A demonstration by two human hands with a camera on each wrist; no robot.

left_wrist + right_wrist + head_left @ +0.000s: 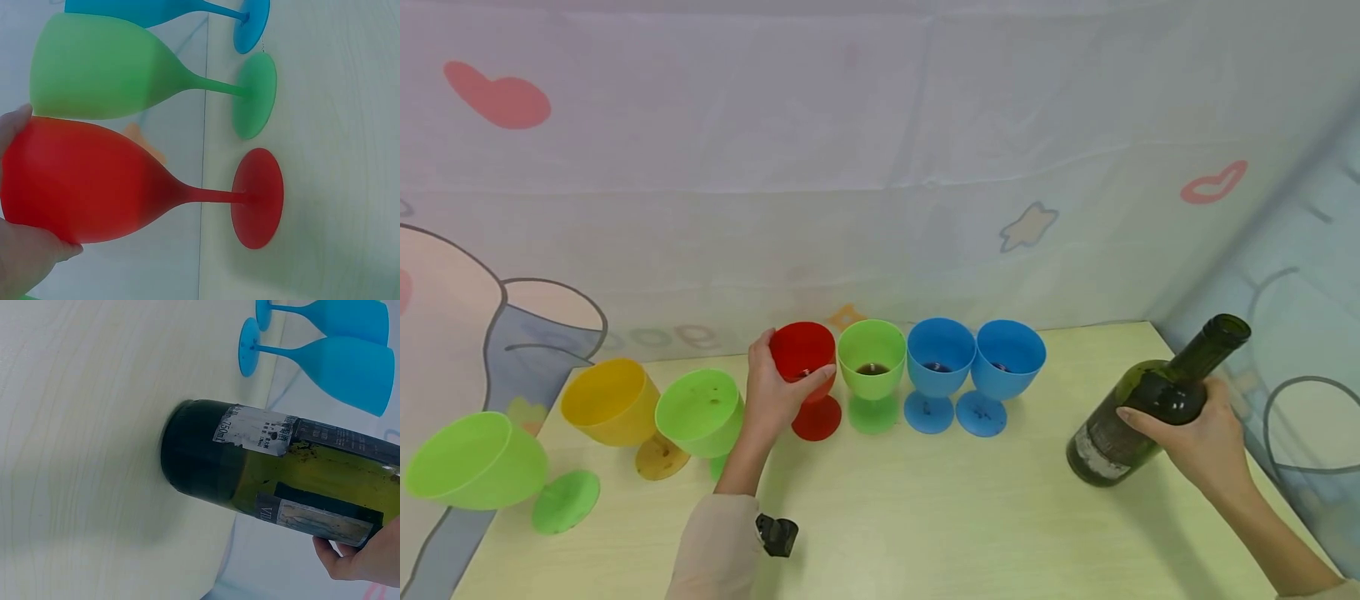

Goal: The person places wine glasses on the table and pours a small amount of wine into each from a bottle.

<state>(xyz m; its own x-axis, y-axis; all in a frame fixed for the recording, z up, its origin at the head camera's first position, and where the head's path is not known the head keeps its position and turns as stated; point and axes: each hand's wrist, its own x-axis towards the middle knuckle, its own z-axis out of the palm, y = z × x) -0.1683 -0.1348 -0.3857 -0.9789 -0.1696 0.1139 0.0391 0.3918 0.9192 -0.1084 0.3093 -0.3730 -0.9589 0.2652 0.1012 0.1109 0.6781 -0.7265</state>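
Observation:
My left hand (pixel 778 387) grips the bowl of a red goblet (pixel 816 421), thumb on the near side and fingers on the far side. In the left wrist view the red goblet (pixel 94 181) stands next to a green goblet (pixel 100 69). Toward the right of the table, my right hand (pixel 1202 437) holds a dark green wine bottle (pixel 1097 442) around its upper body. Its torn label shows in the right wrist view, where the bottle (pixel 206 450) has its base at the tabletop. Dark liquid lies in the red goblet and in the green goblet (pixel 872 342) beside it.
Two blue goblets (pixel 940 342) with dark liquid continue the row to the right. Left of my left arm stand a light green goblet (pixel 700 417), a yellow goblet (pixel 613 404) and another green goblet (pixel 478 462). A patterned cloth (pixel 880 167) hangs behind the table (pixel 940 517).

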